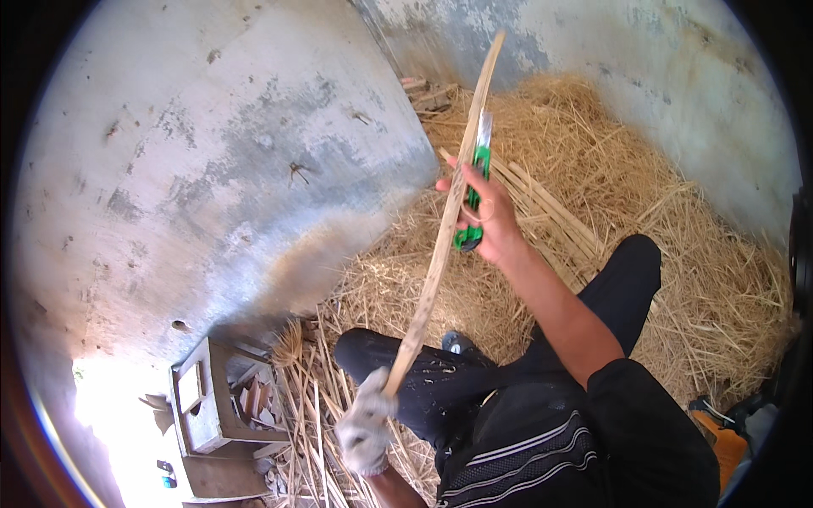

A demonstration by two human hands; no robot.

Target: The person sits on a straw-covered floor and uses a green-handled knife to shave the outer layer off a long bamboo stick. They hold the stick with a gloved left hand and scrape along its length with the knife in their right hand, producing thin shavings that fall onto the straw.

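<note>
A long, slightly curved bamboo strip (436,267) slants across the middle, its far tip raised toward the back wall. My left hand (367,427), in a whitish work glove, is closed around the strip's near end and looks a little blurred. My right hand (491,212), bare, grips a green utility knife (472,199). The knife's metal blade is out, pointing away from me and lying close along the strip's right side. My right thumb and fingers also reach the strip near its upper half. Whether the blade touches it, I cannot tell.
Straw-like shavings (593,144) cover the floor, with several pale strips (550,207) lying beyond my right hand. More thin strips (318,423) lie at the left, beside a worn wooden stool-like frame (203,402) holding scraps. A plastered wall (254,169) stands close on the left.
</note>
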